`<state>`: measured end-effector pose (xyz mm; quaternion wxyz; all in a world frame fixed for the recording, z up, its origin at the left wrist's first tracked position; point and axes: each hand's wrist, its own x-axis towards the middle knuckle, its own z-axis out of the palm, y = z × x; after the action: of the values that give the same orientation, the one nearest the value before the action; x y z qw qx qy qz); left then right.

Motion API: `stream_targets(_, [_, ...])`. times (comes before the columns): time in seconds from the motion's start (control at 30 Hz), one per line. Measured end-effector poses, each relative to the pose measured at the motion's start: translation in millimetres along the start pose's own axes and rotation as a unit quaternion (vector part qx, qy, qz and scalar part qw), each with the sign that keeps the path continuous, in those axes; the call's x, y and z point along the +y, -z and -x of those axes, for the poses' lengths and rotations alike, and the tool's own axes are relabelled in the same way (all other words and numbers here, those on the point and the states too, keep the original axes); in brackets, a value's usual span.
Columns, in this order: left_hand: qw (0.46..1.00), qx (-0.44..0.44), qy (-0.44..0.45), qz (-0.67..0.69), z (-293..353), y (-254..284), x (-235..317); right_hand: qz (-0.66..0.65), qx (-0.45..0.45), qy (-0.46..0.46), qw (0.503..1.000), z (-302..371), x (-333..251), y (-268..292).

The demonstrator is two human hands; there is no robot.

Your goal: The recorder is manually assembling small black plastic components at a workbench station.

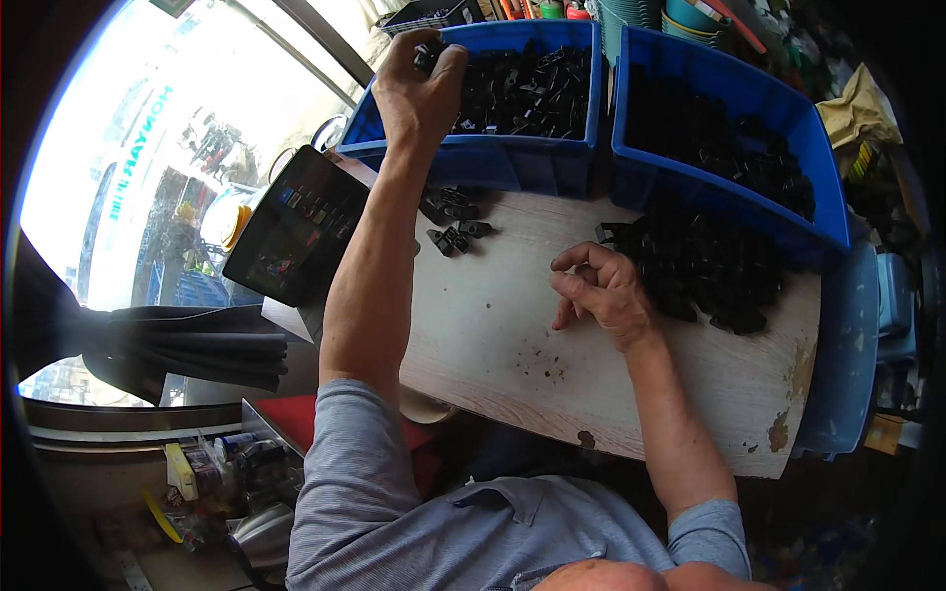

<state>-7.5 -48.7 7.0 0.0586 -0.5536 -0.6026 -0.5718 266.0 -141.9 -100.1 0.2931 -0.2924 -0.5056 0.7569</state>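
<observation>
My left hand [422, 94] is raised over the near-left corner of the left blue bin [522, 148]. Its fingers are wrapped round a small black plastic part [427, 54]. That bin holds many similar black parts [537, 89]. Over the white tabletop [483, 335], my right hand [603, 294] has its fingers curled in toward the thumb; whatever they may hold is hidden. Just right of it lies a heap of black plastic parts [705, 261]. A few loose black parts [458, 231] rest on the table below the left bin.
A second blue bin [729, 182] with black parts stands at the back right. A tablet [298, 229] leans left of my left forearm, near the window [128, 197]. A pale blue tub [838, 364] adjoins the table's right edge. Stacked green buckets [631, 22] stand behind the bins.
</observation>
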Motion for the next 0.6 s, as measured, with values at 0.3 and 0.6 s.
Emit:
stream_targets(0.3, [0.994,0.108,-0.015,-0.011,121,30,-20,-0.011,0.007,0.009,1.0,-4,7,-4])
stream_targets(0.6, [0.963,-0.047,-0.092,-0.247,165,12,-41,-0.02,0.007,0.007,1.0,-9,17,-6])
